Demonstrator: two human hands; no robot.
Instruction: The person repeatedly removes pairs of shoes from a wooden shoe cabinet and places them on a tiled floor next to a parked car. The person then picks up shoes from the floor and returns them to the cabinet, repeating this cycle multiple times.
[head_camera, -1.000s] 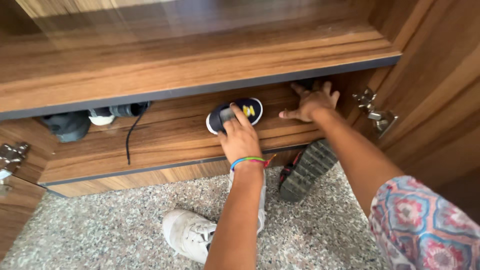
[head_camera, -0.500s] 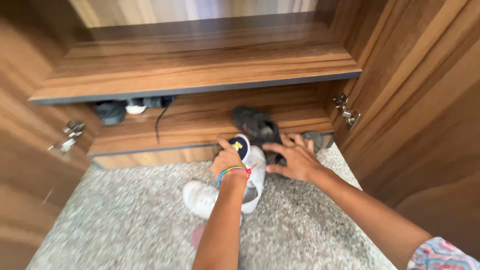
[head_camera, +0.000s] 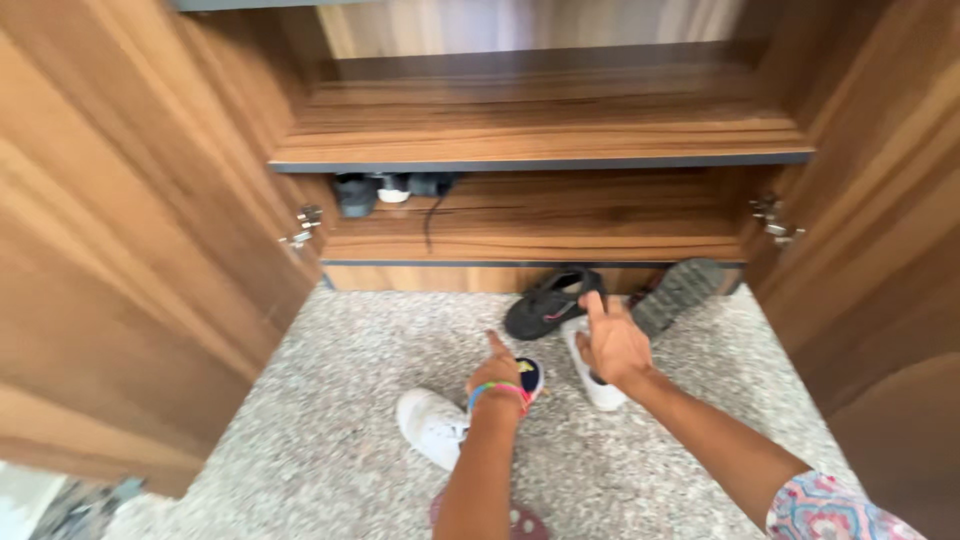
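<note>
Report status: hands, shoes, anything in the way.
Left hand gripping the small dark shoe over the speckled floor. Right hand open, fingers spread, above a white shoe. Black shoe and another white shoe lie close by.

The left hand (head_camera: 497, 372) covers most of the small dark shoe (head_camera: 529, 376) under it, so only the shoe's right rim shows and its grip on it cannot be made out. The right hand (head_camera: 612, 342) hides the middle of the white shoe (head_camera: 600, 392); whether its fingers press the black shoe (head_camera: 553, 302) behind is unclear. The dark things on the lower shelf (head_camera: 385, 189) sit in shadow under the upper shelf (head_camera: 540, 140), too dim to name. The grey-soled shoe (head_camera: 677, 292) is partly tucked beneath the cabinet. Both arms run off the bottom edge, and something pinkish (head_camera: 522, 522) there is cut off.
</note>
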